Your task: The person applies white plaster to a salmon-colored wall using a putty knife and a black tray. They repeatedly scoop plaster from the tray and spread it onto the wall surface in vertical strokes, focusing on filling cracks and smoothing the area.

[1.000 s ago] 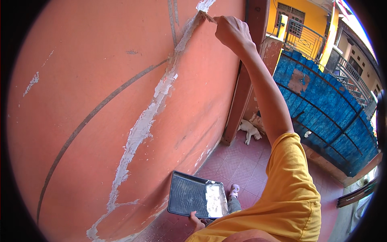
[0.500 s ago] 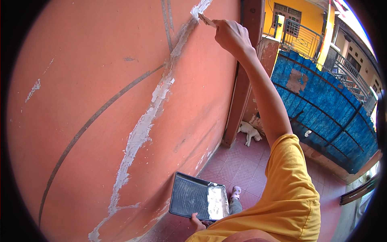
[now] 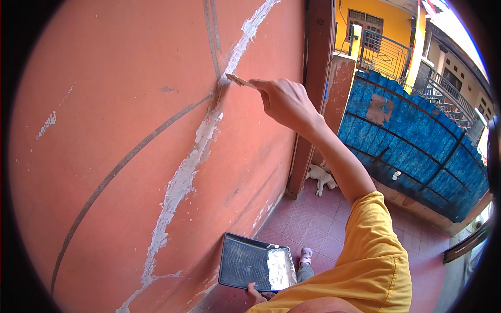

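My right hand (image 3: 288,104) is closed around a putty knife (image 3: 240,81), its blade against the orange wall (image 3: 120,78). The blade meets the lower end of a fresh white filler strip (image 3: 249,28) that runs up the wall. Just below it lies a bare grey stretch of the crack (image 3: 215,101), and a longer white filler band (image 3: 178,188) continues down from there. Low by the wall, my left hand (image 3: 254,293) grips the near edge of a black paint tray (image 3: 241,261). White filler (image 3: 281,267) covers the tray's right end.
A curved grey groove (image 3: 125,156) crosses the wall. Beyond the brown door post (image 3: 317,57), a white animal (image 3: 322,177) lies on the reddish tiled floor (image 3: 302,219). A blue metal gate (image 3: 412,141) stands to the right. My foot in a pink shoe (image 3: 306,254) is beside the tray.
My right hand has drawn the putty knife down and left along the crack. White filler now covers the formerly grey upper stretch. My left hand still holds the tray.
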Demonstrator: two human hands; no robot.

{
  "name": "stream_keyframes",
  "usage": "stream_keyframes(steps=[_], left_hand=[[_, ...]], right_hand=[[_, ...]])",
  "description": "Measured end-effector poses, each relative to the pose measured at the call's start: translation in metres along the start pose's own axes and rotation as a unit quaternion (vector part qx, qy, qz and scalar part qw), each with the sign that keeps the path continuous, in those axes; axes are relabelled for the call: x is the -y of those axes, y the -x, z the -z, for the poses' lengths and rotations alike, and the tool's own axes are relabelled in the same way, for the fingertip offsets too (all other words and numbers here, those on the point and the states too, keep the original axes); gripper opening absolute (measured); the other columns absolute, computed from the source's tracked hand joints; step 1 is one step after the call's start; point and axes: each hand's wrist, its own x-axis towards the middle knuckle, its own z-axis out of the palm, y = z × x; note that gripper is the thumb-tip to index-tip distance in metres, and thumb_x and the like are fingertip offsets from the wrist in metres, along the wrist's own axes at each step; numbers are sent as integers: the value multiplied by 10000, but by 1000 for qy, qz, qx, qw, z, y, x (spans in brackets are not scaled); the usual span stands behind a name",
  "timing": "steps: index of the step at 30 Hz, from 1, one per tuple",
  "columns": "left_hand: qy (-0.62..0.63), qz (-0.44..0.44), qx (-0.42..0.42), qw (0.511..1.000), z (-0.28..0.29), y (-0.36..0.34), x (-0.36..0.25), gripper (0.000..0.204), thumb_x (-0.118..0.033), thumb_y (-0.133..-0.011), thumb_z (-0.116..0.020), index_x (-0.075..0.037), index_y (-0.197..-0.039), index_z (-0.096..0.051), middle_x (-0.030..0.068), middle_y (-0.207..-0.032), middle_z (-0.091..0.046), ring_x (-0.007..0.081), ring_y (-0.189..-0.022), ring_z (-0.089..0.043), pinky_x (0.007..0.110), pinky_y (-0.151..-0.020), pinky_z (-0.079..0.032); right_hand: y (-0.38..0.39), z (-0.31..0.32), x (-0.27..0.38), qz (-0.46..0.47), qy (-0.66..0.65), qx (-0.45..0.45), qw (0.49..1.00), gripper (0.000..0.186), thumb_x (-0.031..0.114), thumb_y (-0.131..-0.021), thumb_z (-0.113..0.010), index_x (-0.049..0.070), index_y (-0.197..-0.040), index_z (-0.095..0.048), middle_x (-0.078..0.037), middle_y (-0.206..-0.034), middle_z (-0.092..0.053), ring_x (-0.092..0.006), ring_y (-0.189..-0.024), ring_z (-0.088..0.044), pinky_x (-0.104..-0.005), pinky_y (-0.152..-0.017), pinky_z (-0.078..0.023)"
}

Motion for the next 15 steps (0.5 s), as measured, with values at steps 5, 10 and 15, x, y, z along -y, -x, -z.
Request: stream_keyframes(steps=[5,10,15], left_hand=[[28,51,-23,998,-9,5,-20,473,-352,-780,-564,-115,-1183,-498,117,-1121,-518,270,-927,-532,379,-737,-436],[55,91,-48,993,-15,11,-37,483,-325,-754,-569,-99,-1173,-493,124,-1061,-536,283,-833,-556,381,-639,-437],[102,131,-82,983,-22,40,-66,493,-299,-728,-573,-83,-1163,-488,131,-1001,-554,296,-739,-580,383,-542,-437]], right_hand=[[-16,13,-35,-126,-224,3,966,325,159,-975,-468,65,-1229,-649,-118,-689,-628,-217,-565,-605,-335,-570,-488],[47,-23,-31,-258,-681,85,680,322,134,-971,-456,13,-1262,-523,-29,-850,-566,-80,-608,-508,-226,-524,-414],[95,-51,-21,-243,-712,76,655,424,47,-947,-437,6,-1369,-421,-88,-986,-601,-111,-689,-558,-244,-578,-465]])
